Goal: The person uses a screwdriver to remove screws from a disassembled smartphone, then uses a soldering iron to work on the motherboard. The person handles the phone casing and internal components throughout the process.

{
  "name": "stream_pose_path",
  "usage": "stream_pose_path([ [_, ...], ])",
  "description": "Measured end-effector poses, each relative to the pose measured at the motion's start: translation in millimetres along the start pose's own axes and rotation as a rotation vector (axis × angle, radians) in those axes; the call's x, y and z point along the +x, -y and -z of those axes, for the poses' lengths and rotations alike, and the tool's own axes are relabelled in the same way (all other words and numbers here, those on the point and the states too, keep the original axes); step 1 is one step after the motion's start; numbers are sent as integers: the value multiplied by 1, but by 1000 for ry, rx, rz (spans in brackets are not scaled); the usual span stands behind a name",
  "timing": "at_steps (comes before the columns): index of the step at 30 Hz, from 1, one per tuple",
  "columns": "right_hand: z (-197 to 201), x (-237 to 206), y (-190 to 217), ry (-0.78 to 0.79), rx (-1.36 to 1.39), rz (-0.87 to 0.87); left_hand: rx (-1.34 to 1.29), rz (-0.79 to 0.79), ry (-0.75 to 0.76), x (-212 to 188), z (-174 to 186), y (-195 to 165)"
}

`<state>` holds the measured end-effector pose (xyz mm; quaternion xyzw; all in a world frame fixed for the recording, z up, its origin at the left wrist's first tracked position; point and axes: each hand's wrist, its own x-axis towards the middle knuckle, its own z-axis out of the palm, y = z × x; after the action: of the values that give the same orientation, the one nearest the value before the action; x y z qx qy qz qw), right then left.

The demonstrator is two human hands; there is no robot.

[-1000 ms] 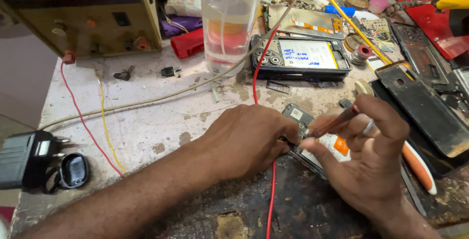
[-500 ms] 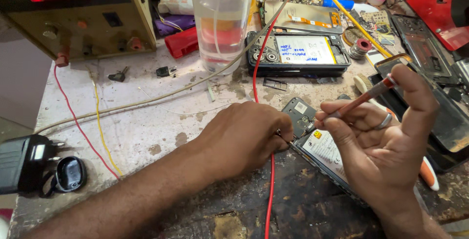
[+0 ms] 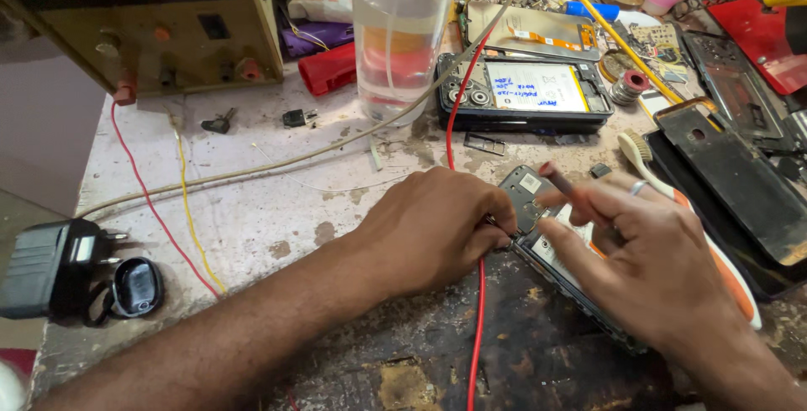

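Crowded along the far edge of the workbench [image 3: 252, 218]: a power supply with red digits [image 3: 143, 16] at far left, a clear plastic jar [image 3: 403, 33] in the middle, a second opened phone [image 3: 525, 92] just behind the work, dark phone panels [image 3: 731, 167] stacked at right. Open, bare bench only at left centre, crossed by a yellow wire [image 3: 189, 209] and a grey cable [image 3: 252, 167], with a black charger [image 3: 46, 268] at the near left edge. Little free room around the hands. Opened phone [image 3: 538, 209] lying flat just right of centre, on a dark mat [image 3: 504, 352], partly under both hands. Left hand [image 3: 433, 230] curled, fingers pinched together on a thin metal probe tip [image 3: 496, 228] of the red wire [image 3: 479, 318], pressed at the phone's left edge. Right hand [image 3: 647, 268] resting over the phone's lower half, fingers loosely spread, a slim red-tipped tool [image 3: 556, 180] gripped between thumb and fingers, its end raised above the phone's board. Ring on one finger.
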<state>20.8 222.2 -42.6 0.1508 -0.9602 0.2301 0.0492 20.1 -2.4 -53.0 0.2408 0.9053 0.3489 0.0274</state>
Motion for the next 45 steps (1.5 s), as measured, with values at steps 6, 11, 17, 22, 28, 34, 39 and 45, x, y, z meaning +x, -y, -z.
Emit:
stream_pose_path([
  [6, 1, 7, 18, 112, -161, -82, 6, 7, -6, 0, 1, 2],
  [11, 0, 13, 32, 175, -414, -68, -52, 90, -15, 0, 2, 4],
  [17, -4, 5, 37, 68, -333, -3, -67, 45, -39, -1, 1, 7],
  [22, -8, 14, 23, 13, -316, 26, -68, 26, -15, 0, 0, 8],
  [28, 8, 18, -5, -326, 17, -146, -70, 56, 20, 0, 1, 7],
  [34, 1, 10, -10, -252, 219, -105, -93, 54, 23, 2, 1, 9],
  [39, -7, -11, -5, -219, 298, -49, -147, 11, -8, 2, 1, 15],
  [45, -10, -16, 13, -72, 75, 47, -325, 65, -11, 4, 12, 22],
])
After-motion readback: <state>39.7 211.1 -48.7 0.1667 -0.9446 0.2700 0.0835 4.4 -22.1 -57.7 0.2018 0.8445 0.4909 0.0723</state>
